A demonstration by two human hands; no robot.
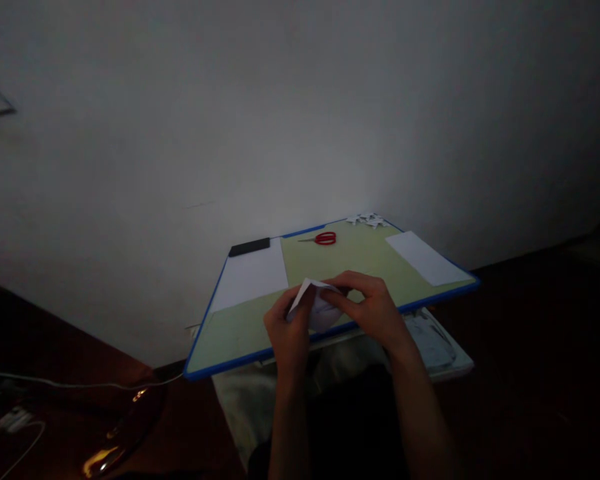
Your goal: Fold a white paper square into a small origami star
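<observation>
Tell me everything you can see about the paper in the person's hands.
The paper is white, thin-looking and folded, with a pointed corner sticking up at its upper left. The left hand and right hand both hold it, and in view it overlaps the tabletop's blue near edge. Its inner folds are too dim to trace.

Dim light greys the wall point(300, 120); the floor point(540, 373) is nearly black.

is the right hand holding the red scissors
No, the red scissors lie on the green board, while the right hand and left hand hold the white paper.
</observation>
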